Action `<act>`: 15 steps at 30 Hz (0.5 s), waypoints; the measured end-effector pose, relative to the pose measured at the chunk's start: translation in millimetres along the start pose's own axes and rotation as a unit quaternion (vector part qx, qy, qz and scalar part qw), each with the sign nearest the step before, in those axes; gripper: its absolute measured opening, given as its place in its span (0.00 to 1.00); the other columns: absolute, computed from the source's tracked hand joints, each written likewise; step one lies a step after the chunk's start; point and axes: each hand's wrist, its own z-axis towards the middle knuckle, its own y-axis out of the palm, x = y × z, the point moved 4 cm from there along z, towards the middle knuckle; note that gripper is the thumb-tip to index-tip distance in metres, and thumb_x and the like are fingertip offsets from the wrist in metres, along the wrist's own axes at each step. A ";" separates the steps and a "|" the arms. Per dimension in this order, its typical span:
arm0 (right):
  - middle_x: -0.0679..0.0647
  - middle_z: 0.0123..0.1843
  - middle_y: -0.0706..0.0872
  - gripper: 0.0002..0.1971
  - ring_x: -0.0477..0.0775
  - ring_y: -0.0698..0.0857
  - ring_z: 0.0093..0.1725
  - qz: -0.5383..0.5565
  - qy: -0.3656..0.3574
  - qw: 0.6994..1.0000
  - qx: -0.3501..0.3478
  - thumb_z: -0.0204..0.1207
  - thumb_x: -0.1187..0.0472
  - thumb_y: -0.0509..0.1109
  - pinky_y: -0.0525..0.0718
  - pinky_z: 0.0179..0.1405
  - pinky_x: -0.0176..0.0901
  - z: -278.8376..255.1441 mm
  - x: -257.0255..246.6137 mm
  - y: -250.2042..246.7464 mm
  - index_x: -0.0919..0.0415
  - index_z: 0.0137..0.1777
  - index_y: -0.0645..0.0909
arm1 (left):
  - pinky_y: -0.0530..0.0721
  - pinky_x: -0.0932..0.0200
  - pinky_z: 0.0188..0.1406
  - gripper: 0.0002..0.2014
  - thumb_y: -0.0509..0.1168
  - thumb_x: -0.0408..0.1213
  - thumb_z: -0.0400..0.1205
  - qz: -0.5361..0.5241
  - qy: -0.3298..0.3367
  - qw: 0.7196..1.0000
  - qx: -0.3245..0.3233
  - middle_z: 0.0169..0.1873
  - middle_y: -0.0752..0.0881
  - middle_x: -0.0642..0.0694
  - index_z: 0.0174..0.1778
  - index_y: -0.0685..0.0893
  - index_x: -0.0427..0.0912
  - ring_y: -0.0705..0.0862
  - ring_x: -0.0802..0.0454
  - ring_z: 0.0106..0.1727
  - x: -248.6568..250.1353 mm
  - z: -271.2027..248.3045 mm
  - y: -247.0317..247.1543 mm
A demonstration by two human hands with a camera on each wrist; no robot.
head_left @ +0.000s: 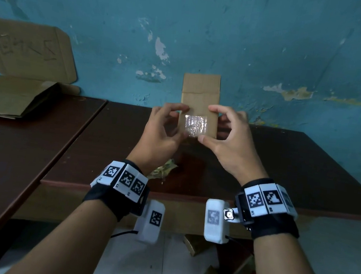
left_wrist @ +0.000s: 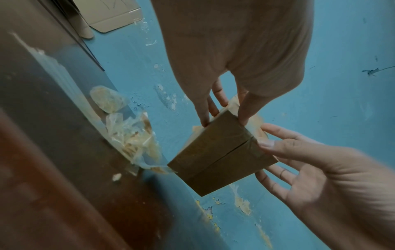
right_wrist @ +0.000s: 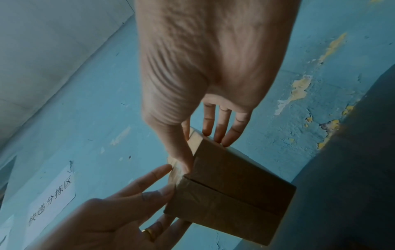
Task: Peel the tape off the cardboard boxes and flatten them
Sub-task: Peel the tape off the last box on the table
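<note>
Centre frame, above the surface [head_left: 305, 173], both hands clasp the small box [head_left: 198, 107], left hand [head_left: 164, 132] and right hand [head_left: 228, 140] curled round its sides, tape [head_left: 195, 126] unpeeled, while flattened cardboard [head_left: 15, 95] waits upper left.

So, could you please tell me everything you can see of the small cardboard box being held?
The box is small, brown, plain cardboard, held upright in the air above the dark table before a blue wall. Its top flap stands open. A crinkled patch of clear tape covers its lower front, and the wrist views show tape running across the bottom seam between two closed flaps. The left hand and right hand grip its sides, thumbs by the tape.
</note>
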 end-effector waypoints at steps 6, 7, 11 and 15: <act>0.50 0.63 0.71 0.27 0.53 0.82 0.67 -0.027 -0.010 1.000 -0.010 0.70 0.63 0.89 0.84 0.77 0.51 -0.9 1.6 3.4 0.43 0.68 0.88 | 0.81 0.78 0.61 0.22 0.76 0.21 0.81 0.024 0.002 1.000 -0.005 0.69 0.75 0.37 0.70 0.85 0.40 0.83 0.64 0.67 -0.2 -0.8 1.0; 0.50 0.63 0.71 0.26 0.54 0.82 0.68 -0.030 -0.009 0.999 -0.011 0.71 0.62 0.89 0.84 0.77 0.50 -1.1 2.2 3.6 0.42 0.66 0.89 | 0.81 0.79 0.60 0.21 0.77 0.22 0.81 0.031 0.002 1.000 -0.005 0.68 0.75 0.38 0.69 0.85 0.40 0.83 0.65 0.66 -0.1 -1.0 1.0; 0.49 0.63 0.70 0.24 0.53 0.81 0.69 -0.044 -0.010 0.999 -0.016 0.71 0.62 0.89 0.84 0.75 0.43 -1.1 3.2 2.2 0.41 0.63 0.88 | 0.85 0.73 0.62 0.18 0.76 0.20 0.81 0.026 0.000 1.000 -0.013 0.67 0.76 0.40 0.63 0.87 0.42 0.87 0.60 0.67 -4.4 0.4 2.3; 0.51 0.63 0.71 0.20 0.52 0.81 0.68 -0.043 -0.002 0.999 -0.020 0.73 0.57 0.89 0.82 0.71 0.35 -2.8 2.3 1.4 0.43 0.62 0.88 | 0.88 0.64 0.65 0.11 0.76 0.25 0.83 0.035 0.002 0.999 -0.019 0.64 0.76 0.44 0.57 0.89 0.44 0.90 0.56 0.63 -8.1 1.1 3.5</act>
